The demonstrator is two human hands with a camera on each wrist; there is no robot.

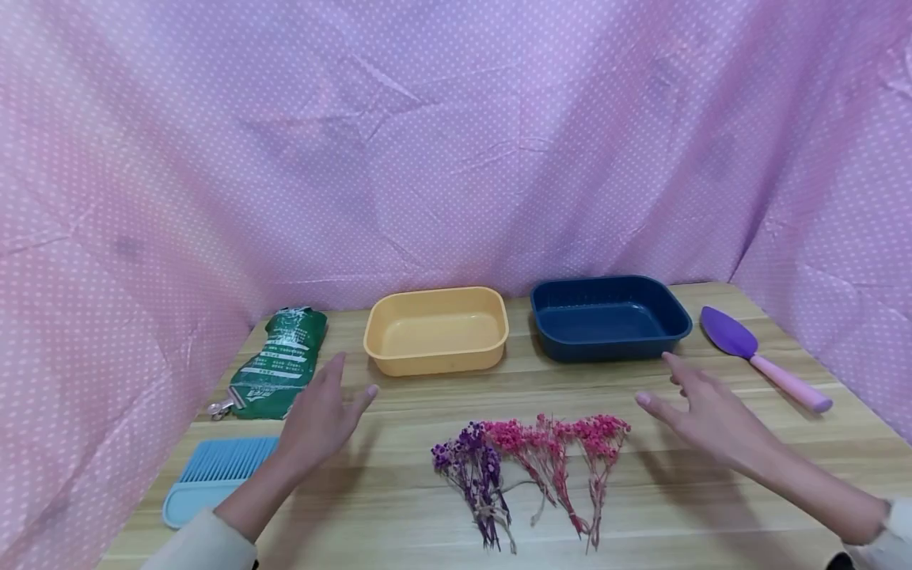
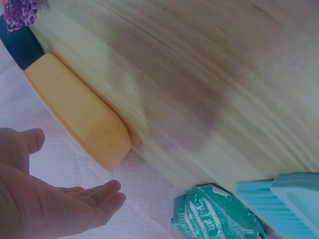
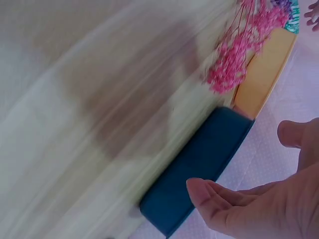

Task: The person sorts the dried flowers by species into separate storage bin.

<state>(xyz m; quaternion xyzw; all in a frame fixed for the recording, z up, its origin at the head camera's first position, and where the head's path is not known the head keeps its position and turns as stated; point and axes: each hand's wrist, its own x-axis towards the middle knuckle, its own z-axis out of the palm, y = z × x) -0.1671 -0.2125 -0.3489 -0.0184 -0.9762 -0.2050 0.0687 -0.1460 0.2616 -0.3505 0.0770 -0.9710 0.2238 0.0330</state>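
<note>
My left hand (image 1: pixel 322 419) hovers above the wooden table, fingers loosely extended and holding nothing. It is nearest to a green bag (image 1: pixel 285 364) with a metal clip and a light blue brush (image 1: pixel 217 475). Over the right side, my right hand (image 1: pixel 712 412) is also free, its fingers relaxed. Its fingertips appear just in front of a dark blue tray (image 1: pixel 609 336). Between the hands lie a bunch of purple dried flowers (image 1: pixel 476 471) and several pink dried flower sprigs (image 1: pixel 563 451). Behind them stands a yellow tray (image 1: pixel 436 336).
A purple spatula with a pink handle (image 1: pixel 787 382) lies at the right end of the table (image 1: pixel 399 514). Pink polka-dot cloth (image 1: pixel 456 158) hangs along the back and both sides, close behind the trays.
</note>
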